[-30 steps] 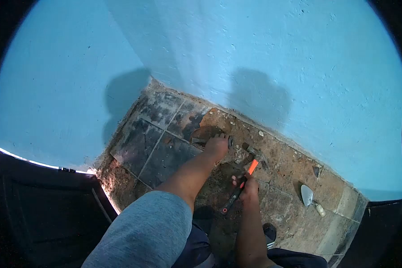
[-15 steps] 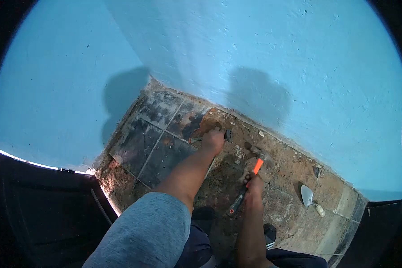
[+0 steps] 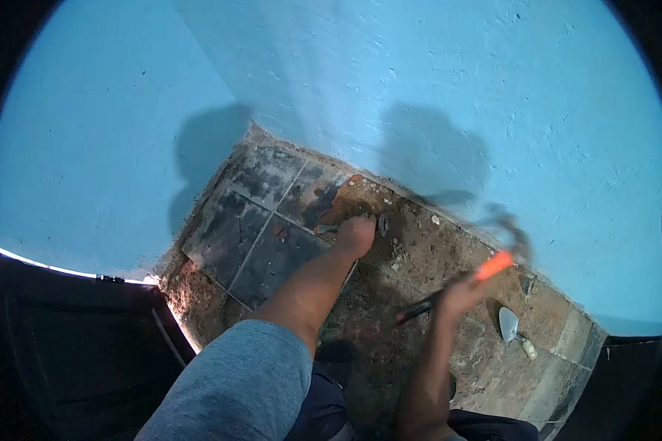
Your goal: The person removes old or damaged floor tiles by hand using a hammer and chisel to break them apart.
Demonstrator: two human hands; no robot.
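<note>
My left hand [image 3: 356, 236] is closed around a chisel [image 3: 326, 229], low over the floor. The chisel's flat tip points left at the broken tile edge, and its dark round end shows right of my fist; the fingers hide the middle. In my right hand [image 3: 460, 295] is a hammer [image 3: 496, 265] with an orange and black handle. Its head, smeared by motion, is raised to the right, apart from the chisel. Dark floor tiles [image 3: 276, 253] lie left of the chisel, and bare rubbly ground [image 3: 412, 253] lies to its right.
A pointing trowel [image 3: 508, 324] with a pale handle lies on the floor at the right. Blue walls [image 3: 434, 81] meet in a corner beyond the tiles. A loose pale chip [image 3: 435, 219] lies near the wall base. A dark panel [image 3: 73, 345] stands at the left.
My right hand has swung the hammer up and to the right, away from the chisel. The left hand stays around the chisel, shifted only slightly in view.
</note>
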